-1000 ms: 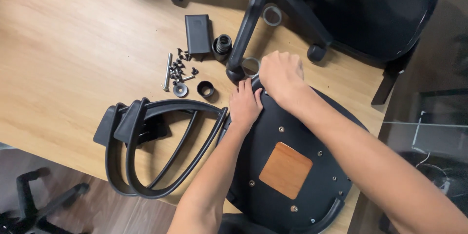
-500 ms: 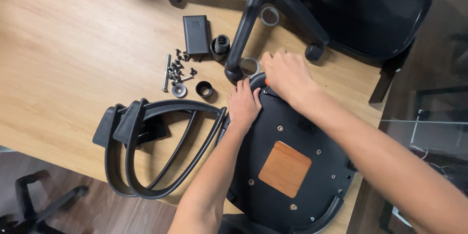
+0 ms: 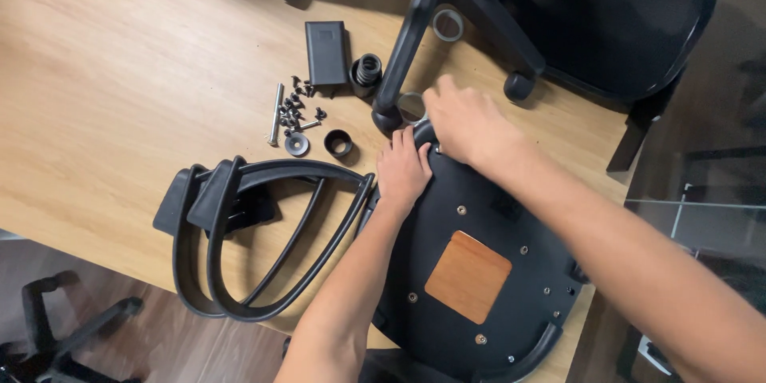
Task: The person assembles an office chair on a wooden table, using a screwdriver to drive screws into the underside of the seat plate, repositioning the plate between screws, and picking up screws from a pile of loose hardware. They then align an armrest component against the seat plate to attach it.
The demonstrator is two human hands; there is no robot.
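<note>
Left hand [image 3: 403, 171] pressed flat, fingers together, on the upturned seat [image 3: 479, 271] at the table [image 3: 120, 72] edge. Right hand [image 3: 463, 124] curled over the seat's rim; grip unclear. Armrests [image 3: 255, 231] just left; screws [image 3: 297, 108], chair base [image 3: 423, 0] beyond.

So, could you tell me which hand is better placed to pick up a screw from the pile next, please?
Probably the left hand. It rests flat on the seat base edge, on the side nearer the screws. The right hand is curled over the rim farther from them, seemingly gripping something.
</note>
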